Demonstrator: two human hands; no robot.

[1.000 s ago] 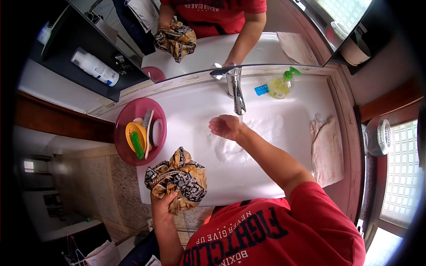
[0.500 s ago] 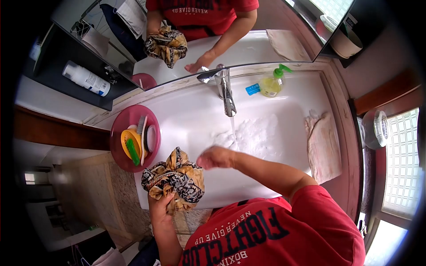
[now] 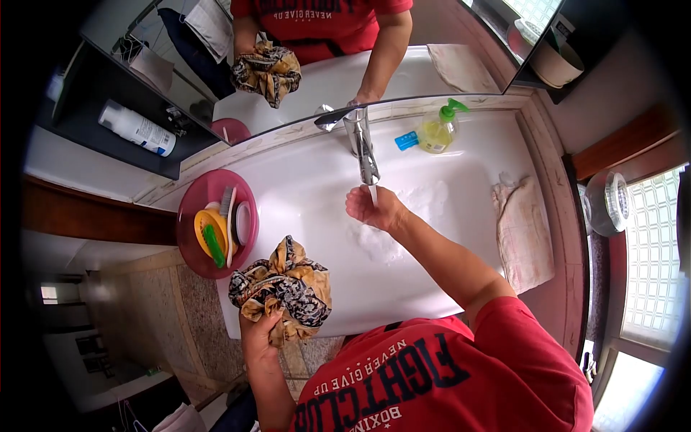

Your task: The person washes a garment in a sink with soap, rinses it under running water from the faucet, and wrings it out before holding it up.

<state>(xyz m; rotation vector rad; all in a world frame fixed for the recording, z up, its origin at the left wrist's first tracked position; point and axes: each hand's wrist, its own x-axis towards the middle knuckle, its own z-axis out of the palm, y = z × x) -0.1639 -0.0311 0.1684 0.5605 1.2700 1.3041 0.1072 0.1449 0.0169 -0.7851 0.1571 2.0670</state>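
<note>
My left hand (image 3: 260,333) is closed round a bunched tan cloth (image 3: 288,284) with black-and-white patterning, held up over the sink's near left edge. Under the spout of the chrome faucet (image 3: 367,165), my right hand (image 3: 378,207) is open with the palm turned up. Water runs from the spout onto that palm. White foam (image 3: 381,243) lies in the white sink basin (image 3: 309,194) just below my right hand. Most of the left hand's fingers are hidden behind the cloth.
A pink basin (image 3: 188,216) with brushes and a yellow item sits at the sink's left. At the back stand a soap pump bottle (image 3: 437,135) and a small blue item (image 3: 407,140). A folded cloth (image 3: 524,230) hangs over the right rim. A mirror (image 3: 403,65) rises behind.
My right hand has moved from beside the cloth, up and to the right, into the water stream, and its palm is now turned up. My left hand and the cloth stay nearly still.
</note>
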